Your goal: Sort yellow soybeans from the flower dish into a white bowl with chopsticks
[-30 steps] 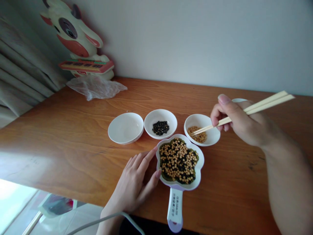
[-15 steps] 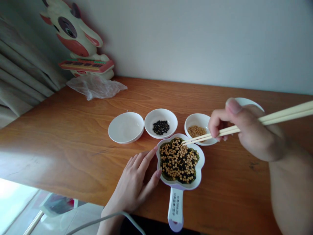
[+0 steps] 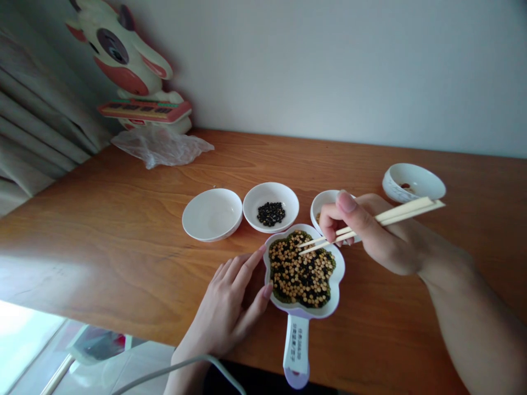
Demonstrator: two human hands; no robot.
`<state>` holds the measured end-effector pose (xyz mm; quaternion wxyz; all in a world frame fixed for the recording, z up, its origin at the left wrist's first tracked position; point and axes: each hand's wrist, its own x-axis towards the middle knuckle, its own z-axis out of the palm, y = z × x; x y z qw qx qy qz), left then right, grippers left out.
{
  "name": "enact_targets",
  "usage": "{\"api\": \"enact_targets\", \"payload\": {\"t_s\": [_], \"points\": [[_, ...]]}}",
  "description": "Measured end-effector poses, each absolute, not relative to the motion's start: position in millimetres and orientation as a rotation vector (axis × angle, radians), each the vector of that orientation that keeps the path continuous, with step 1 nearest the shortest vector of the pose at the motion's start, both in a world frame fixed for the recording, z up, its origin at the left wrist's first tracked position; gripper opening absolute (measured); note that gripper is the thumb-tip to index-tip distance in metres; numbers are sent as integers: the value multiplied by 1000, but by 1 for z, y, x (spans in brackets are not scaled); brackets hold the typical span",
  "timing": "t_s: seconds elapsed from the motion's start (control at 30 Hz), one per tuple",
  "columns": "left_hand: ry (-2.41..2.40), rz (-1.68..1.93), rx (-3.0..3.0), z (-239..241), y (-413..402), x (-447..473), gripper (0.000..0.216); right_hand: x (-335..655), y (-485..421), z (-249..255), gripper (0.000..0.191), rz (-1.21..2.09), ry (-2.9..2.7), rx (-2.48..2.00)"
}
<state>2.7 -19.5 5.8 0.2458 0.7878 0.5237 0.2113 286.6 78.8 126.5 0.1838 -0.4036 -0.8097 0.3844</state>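
My right hand (image 3: 370,230) grips a pair of light wooden chopsticks (image 3: 395,213), their tips slightly parted over the mixed beans (image 3: 302,269). These tan, black and green beans fill a flower-shaped, white and lilac scoop (image 3: 338,293) with a labelled handle. Against the scoop's left rim rest the fingertips of my left hand (image 3: 230,302), fingers stretched out. Just behind the scoop, a white bowl (image 3: 276,189) holds black beans (image 3: 270,214). Left of it stands an empty white bowl (image 3: 212,214). A third bowl (image 3: 323,200) is mostly hidden by my right hand.
At the back right stands a patterned bowl (image 3: 414,184) with something small and reddish-brown inside. A crumpled clear plastic bag (image 3: 162,147) lies before a cow-shaped toy keyboard (image 3: 140,71) at the back left. A grey cable (image 3: 181,366) crosses my left forearm.
My right hand has moved left with the chopsticks, whose tips now sit further in over the beans and are more parted. The back right bowl has come into view. My left hand stays put.
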Motion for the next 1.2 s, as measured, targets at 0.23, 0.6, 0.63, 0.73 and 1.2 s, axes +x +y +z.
{"api": "enact_targets", "payload": {"t_s": [0.23,0.6,0.63,0.73,1.2], "points": [[1428,591,2156,6,-18,3,68,286,81,122,70,1091,-2271,-1112],[1426,597,2162,8,-20,3,68,284,81,118,70,1155,-2232,-1049],[1426,594,2163,7,-20,3,68,284,82,117,70,1155,-2235,-1047],[1427,582,2169,6,-20,2,68,284,82,114,68,1173,-2229,-1043],[1429,582,2164,5,-19,2,68,286,82,121,71,1147,-2234,-1085]]}}
